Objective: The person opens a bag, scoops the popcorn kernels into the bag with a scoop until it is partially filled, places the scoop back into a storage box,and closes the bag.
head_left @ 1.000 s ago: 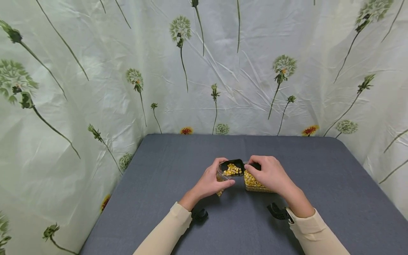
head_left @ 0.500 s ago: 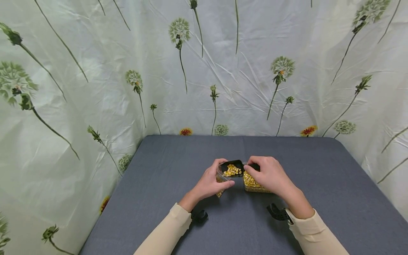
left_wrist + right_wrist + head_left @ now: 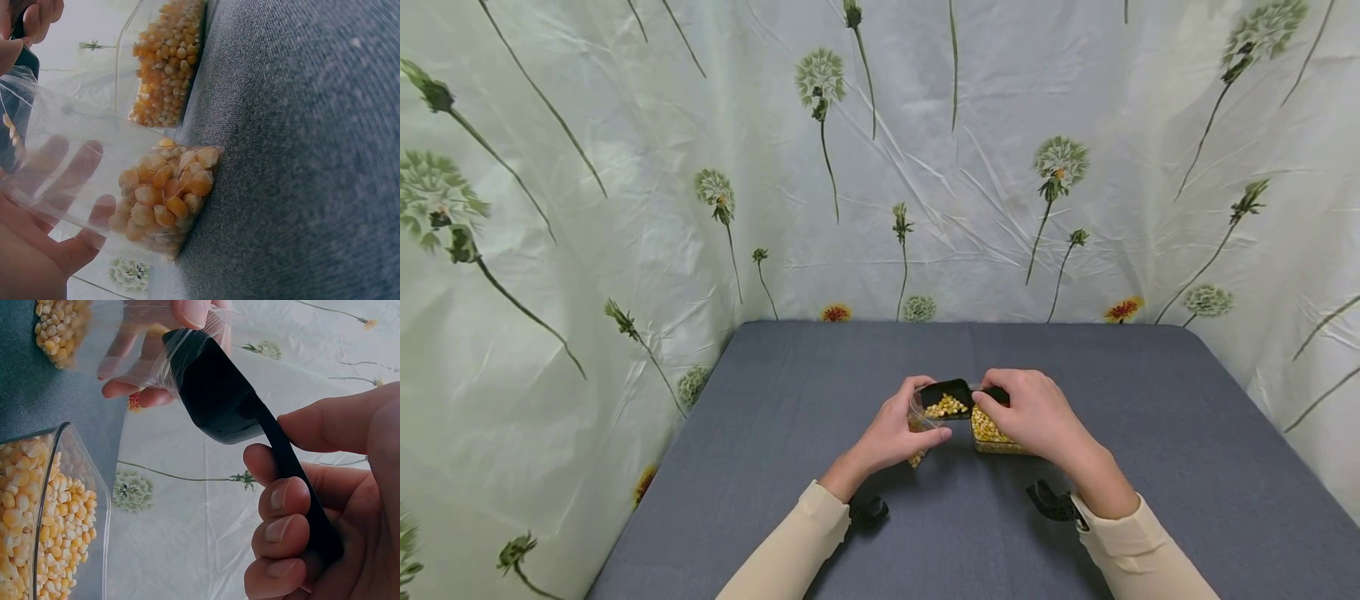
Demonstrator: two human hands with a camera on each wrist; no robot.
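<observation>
- The clear bag (image 3: 125, 156) is grasped near its mouth by the left hand (image 3: 891, 429), with the thumb on the near side and fingers on the far side; whether any weight is taken by the surface (image 3: 820, 367) beneath cannot be told.
- The handle of the black scoop (image 3: 215, 394) is gripped by the right hand (image 3: 1041, 412), the fingers being curled round it; the scoop's front is lodged inside the bag's mouth, to the left of that hand.
- The clear container (image 3: 997, 447) is set on the surface just right of the bag, partly hidden by the right hand.
- Some corn kernels (image 3: 153, 209) are already gathered in the bag's bottom, while its upper part is unfilled; the work is judged to be partway along.
- A further load is held in the scoop, to be emptied yet, and many kernels are left in the container (how many are wanted in the bag is not shown).
- Compared with half a second earlier, the scoop's load looks slightly smaller and gathered more to the near left; hands, bag and container are otherwise found in almost the same arrangement.
</observation>
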